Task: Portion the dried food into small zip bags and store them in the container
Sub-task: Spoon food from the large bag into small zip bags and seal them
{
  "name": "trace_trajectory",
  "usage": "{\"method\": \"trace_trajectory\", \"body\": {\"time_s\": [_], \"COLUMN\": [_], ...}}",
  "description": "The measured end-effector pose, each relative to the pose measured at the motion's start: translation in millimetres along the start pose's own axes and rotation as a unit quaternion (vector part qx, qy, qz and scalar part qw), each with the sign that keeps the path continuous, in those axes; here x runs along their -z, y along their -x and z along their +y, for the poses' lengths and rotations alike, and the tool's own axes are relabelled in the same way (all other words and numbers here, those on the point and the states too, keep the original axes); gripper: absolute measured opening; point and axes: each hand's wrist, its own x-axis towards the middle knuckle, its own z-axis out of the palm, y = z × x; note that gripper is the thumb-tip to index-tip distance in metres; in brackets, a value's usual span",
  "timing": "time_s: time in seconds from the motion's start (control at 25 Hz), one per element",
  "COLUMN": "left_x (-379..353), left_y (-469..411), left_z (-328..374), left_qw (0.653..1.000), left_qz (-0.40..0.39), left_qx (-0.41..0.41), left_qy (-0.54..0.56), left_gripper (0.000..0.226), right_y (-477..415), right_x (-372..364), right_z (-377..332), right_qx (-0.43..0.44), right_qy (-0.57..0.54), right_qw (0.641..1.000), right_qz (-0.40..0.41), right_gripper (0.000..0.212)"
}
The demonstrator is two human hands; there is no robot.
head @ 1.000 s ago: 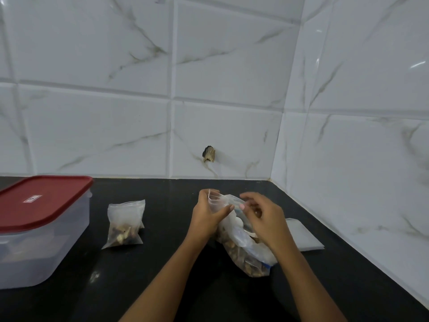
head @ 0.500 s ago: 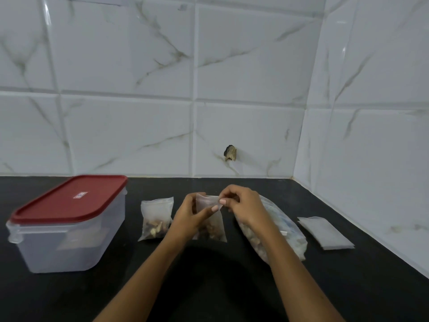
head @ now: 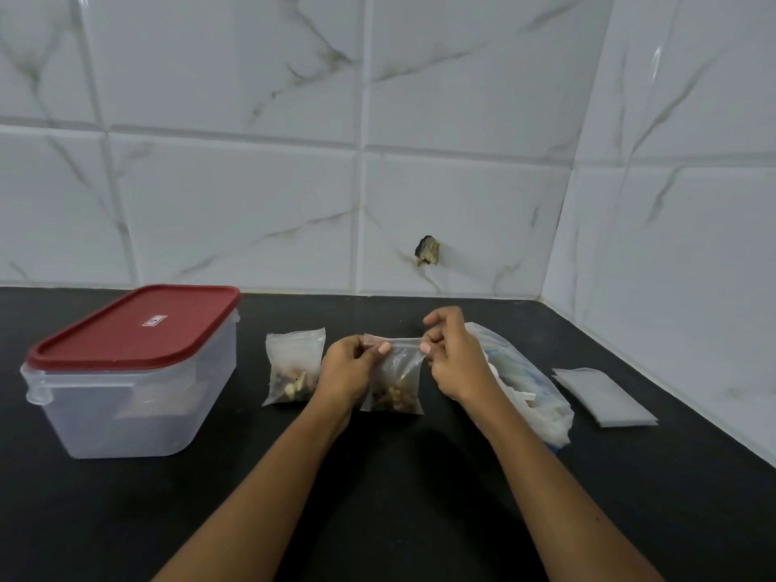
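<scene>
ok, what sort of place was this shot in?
Probably a home kitchen corner: black countertop against marble-look wall tiles, a red-lidded food container, and a small zip bag of dried food pinched between the left hand and right hand.

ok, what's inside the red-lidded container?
Only a dim, blurred shape shows through the frosted wall of the container. The red lid is on and covers the top, so what it is cannot be told.
</scene>
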Motion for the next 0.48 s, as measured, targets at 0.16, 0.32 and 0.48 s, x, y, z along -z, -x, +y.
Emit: {"method": "trace_trajectory", "body": {"time_s": [0.16, 0.32, 0.48], "left_x": [-2.0, -5.2, -5.8], "left_y": [3.5, 3.5, 0.1], "left_z": [2.2, 0.1, -4.6], "left_qw": [0.997, 0.993, 0.988], "left_qz": [-0.007, -0.020, -0.003], "left_qx": [0.025, 0.043, 0.062], "left_qy": [0.078, 0.104, 0.140], "left_gripper": [0.011, 0.006, 0.005], "right_y": [1.2, 2.0, 2.9], "right_x": [0.0, -2.8, -5.2], "right_z": [-0.8, -0.8, -0.5], "right_qx": [-0.059, -0.165, -0.178], "right_qy": [-0.147, -0.294, -0.311], "right_qw": [0.987, 0.940, 0.931], "right_qz": [0.011, 0.052, 0.074], "right_gripper": [0.026, 0.025, 0.024]}}
